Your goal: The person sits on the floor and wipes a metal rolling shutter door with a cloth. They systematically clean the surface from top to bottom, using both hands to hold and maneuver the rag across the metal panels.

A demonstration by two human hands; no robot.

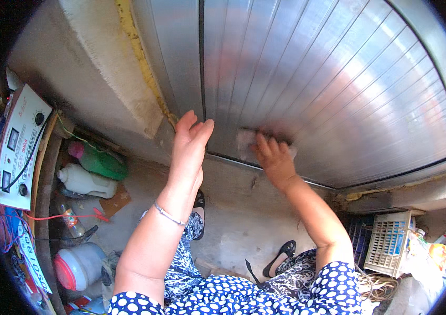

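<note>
A ribbed silvery metal door (307,73) fills the upper right. Low on it, my right hand (277,163) presses a pale, crumpled cloth (245,143) against the panel. The cloth is partly hidden under the fingers and blurred. My left hand (187,147) is raised beside the door's left edge, its fingers stretched out and holding nothing. Whether its fingertips touch the frame I cannot tell. A thin bracelet (169,215) circles my left wrist.
At left, a white control box (21,152) with dials and wires sits on a wooden shelf. Beneath are a green bottle (105,161), a white jug (86,181) and a red-lidded container (84,266). A plastic crate (388,244) and plastic bags (425,262) stand at right.
</note>
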